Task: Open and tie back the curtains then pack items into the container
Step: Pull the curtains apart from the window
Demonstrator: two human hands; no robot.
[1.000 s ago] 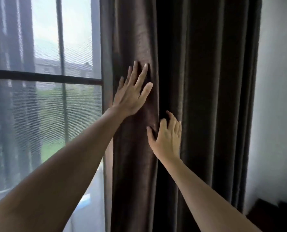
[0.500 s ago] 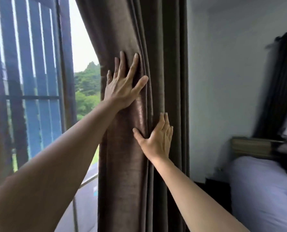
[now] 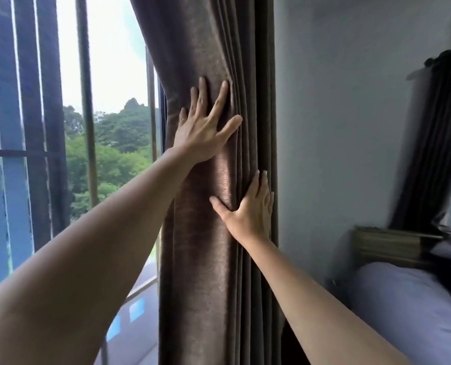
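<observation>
So that its folds were bunched against the wall (image 3: 337, 127), the curtain (image 3: 206, 233) was pressed by the left hand (image 3: 203, 130) and right hand (image 3: 250, 209), fingers straight and splayed.

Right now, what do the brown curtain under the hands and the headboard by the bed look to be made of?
Brown curtain: a heavy woven fabric with a slight sheen, perhaps velvet-like or blackout cloth; it hangs in deep soft pleats and catches light in streaks. Headboard: probably wood or wood-look laminate with a matte finish, going by the tan streaks like grain; motion blur leaves it open.
</observation>
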